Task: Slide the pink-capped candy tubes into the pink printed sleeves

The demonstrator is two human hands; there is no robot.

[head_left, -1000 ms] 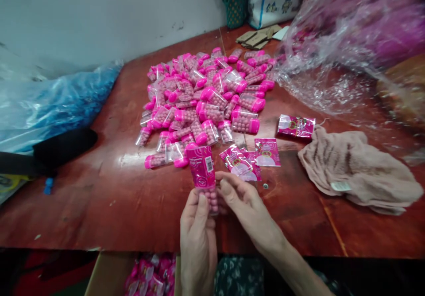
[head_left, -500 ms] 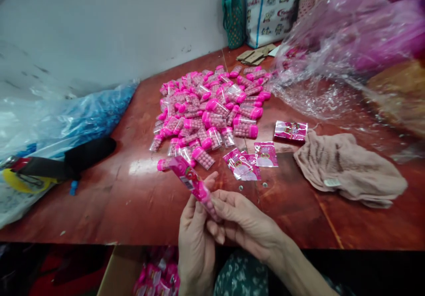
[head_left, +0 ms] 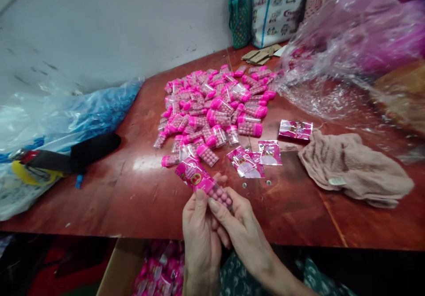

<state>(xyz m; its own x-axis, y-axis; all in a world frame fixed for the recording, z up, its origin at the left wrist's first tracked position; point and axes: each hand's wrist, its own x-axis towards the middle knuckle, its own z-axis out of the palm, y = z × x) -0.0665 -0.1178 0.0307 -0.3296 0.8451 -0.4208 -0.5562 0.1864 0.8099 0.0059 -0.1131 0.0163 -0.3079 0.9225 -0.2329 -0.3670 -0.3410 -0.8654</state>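
Between my hands, above the table's front part, is a small clear candy bottle (head_left: pixel 221 195) filled with pink balls. A shiny pink printed sleeve (head_left: pixel 195 175) covers its far end and sticks out beyond it. My left hand (head_left: pixel 201 229) is closed on the sleeve and bottle, its thumb lying at the sleeve's lower edge. My right hand (head_left: pixel 244 229) pinches the bare, clear end of the bottle. Just beyond lies a heap of similar candy bottles (head_left: pixel 217 118) with bright pink caps. Flat pink sleeves (head_left: pixel 245 162) rest on the table to the right of the heap.
A stack of sleeves (head_left: pixel 295 130) lies beside a beige cloth (head_left: pixel 355 169). Clear plastic with pink contents (head_left: pixel 358 34) fills the back right. At left are a blue-filled bag (head_left: pixel 99 110) and a black-handled tool (head_left: pixel 96 149). Below the edge, a cardboard box (head_left: pixel 116 267) holds pink packets.
The bottle and sleeve have turned from edge-on so the sleeve's printed face and the pink balls now show. My right hand has shifted slightly along the bottle. The view has moved a little left.
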